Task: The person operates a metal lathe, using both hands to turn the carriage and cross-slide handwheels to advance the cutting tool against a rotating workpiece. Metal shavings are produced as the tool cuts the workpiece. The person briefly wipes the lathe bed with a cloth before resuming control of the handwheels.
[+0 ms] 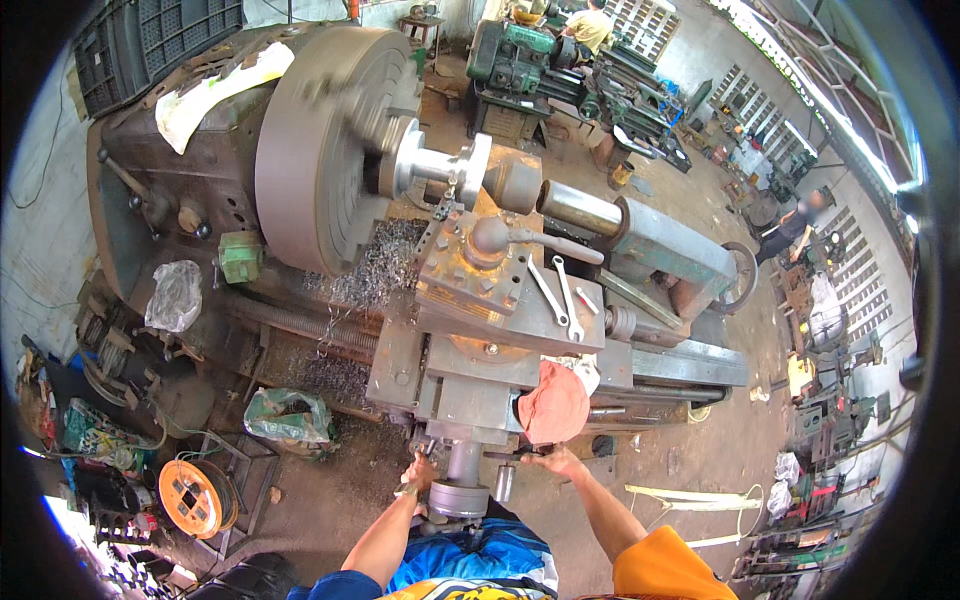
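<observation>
My left hand point(420, 472) is closed around a small metal handle at the front of the lathe's carriage. My right hand point(556, 461) closes on the end of a crank lever point(497, 456), beside its hanging cylindrical grip point(506, 484). Between them is a round metal collar point(459, 499). Beyond, the large chuck point(315, 150) is blurred by rotation and carries a shiny flanged metal workpiece point(432, 165). The tool post point(475, 262), topped by a ball-ended lever point(555, 243), stands against it. A curl of swarf hangs near the cutting point; the tool tip is hard to make out.
Two wrenches point(548, 292) lie on the slide, with a red cloth point(554, 402) nearer me. Metal chips point(375, 270) heap below the chuck. The tailstock point(670, 245) stands right. An orange reel point(190, 498) is on the left floor. Two people are farther off among other machines.
</observation>
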A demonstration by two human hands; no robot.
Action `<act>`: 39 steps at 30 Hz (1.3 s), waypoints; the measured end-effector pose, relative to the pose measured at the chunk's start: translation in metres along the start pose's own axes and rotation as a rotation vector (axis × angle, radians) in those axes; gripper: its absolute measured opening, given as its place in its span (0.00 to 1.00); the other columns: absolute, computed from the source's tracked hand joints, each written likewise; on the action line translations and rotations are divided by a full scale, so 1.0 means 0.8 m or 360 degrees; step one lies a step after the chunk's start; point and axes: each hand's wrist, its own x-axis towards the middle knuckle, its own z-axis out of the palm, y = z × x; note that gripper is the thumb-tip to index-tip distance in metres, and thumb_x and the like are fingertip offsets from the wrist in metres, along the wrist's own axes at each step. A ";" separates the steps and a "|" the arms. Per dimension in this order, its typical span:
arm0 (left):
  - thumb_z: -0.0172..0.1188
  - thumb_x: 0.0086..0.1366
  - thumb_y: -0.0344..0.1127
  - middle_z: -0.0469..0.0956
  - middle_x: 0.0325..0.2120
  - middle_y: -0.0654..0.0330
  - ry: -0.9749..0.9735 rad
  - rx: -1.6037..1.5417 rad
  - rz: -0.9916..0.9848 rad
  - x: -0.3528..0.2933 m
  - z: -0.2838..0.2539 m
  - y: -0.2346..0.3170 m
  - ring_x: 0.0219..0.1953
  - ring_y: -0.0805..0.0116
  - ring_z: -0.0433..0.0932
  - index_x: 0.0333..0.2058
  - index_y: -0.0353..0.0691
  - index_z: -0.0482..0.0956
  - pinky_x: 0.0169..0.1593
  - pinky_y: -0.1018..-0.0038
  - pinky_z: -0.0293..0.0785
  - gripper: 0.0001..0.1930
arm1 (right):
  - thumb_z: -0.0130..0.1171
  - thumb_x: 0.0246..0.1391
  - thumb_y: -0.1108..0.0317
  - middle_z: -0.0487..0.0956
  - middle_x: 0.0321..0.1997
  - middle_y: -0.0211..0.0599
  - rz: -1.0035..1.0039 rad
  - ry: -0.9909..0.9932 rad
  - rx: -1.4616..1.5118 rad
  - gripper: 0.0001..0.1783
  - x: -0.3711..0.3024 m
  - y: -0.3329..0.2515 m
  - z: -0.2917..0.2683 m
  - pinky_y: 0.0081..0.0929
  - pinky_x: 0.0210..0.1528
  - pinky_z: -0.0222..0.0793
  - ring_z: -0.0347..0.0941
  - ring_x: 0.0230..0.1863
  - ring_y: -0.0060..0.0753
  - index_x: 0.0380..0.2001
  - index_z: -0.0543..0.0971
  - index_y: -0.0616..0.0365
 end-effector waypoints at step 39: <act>0.58 0.59 0.49 0.80 0.47 0.45 0.0125 0.0030 0.0069 0.011 0.017 -0.010 0.50 0.47 0.79 0.64 0.37 0.55 0.51 0.54 0.75 0.40 | 0.59 0.47 0.69 0.79 0.41 0.59 0.0004 0.1048 -0.0134 0.16 -0.118 0.119 0.140 0.45 0.49 0.72 0.76 0.48 0.60 0.41 0.78 0.63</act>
